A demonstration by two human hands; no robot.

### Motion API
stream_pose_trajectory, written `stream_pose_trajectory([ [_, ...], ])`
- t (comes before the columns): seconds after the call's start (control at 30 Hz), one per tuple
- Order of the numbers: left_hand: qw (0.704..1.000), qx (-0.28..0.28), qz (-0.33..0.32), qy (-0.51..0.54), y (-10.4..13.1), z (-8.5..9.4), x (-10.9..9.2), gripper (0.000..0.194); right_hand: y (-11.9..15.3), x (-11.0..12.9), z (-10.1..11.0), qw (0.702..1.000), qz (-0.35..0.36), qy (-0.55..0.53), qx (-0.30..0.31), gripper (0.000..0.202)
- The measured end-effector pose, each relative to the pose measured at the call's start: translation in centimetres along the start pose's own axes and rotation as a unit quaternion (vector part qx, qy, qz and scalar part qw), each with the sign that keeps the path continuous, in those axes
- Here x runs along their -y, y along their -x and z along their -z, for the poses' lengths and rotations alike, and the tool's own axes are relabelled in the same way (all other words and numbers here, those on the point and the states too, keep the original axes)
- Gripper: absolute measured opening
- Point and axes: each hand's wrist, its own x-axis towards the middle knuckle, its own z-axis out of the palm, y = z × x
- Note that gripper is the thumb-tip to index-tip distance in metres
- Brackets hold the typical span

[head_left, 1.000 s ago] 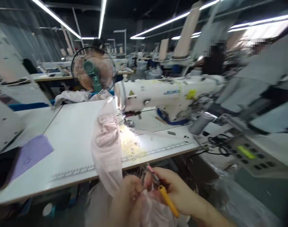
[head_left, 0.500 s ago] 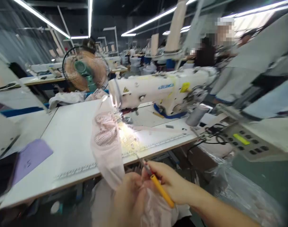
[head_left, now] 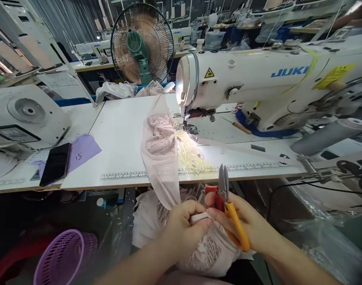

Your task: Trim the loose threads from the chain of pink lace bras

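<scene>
In front of the table edge, my left hand [head_left: 188, 223] pinches a narrow pale band of a pink lace bra [head_left: 204, 253] between thumb and finger. My right hand [head_left: 246, 217] is wrapped around scissors [head_left: 234, 221] with orange and red handles, blades pointing up. Its thumb and fingertip also meet the same band, close beside my left thumb. More of the pale lace fabric [head_left: 160, 146] runs up over the tabletop to the needle area of a white sewing machine [head_left: 243, 75]. The rest of the bundle hangs over my lap, partly hidden by my hands.
A black phone [head_left: 55, 164] lies by a purple paper [head_left: 83, 152] at the left. A printed ruler [head_left: 243, 168] follows the table's front edge. Behind stands a fan [head_left: 142, 43]; a purple basket [head_left: 62, 257] is on the floor. A grey thread cone [head_left: 329, 134] lies at right.
The view has tilted down and come closer to the machine. My hands now appear farther right, with the scissors more upright and their blades visible. Both hands still hold the fabric.
</scene>
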Motion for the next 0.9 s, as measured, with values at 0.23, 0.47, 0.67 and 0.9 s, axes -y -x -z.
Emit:
stream_pose_trajectory([
  [0.23,0.999,0.008,0.038,0.027,-0.1,0.1,0.1,0.02,-0.1,0.1,0.3,1.0,-0.001,0.003,0.012,0.033],
  [0.47,0.997,0.012,0.047,0.066,-0.1,0.5,0.0,0.029,-0.4,0.2,-0.1,1.0,-0.007,0.007,0.006,0.034],
  [0.67,0.983,-0.045,0.041,0.171,0.3,3.2,0.7,0.036,-1.2,-1.3,0.6,0.992,0.036,0.064,0.103,0.036],
  [0.9,0.964,-0.129,0.045,0.229,0.7,5.2,1.5,0.034,0.4,-4.0,-1.0,0.989,0.018,0.059,0.134,0.035],
])
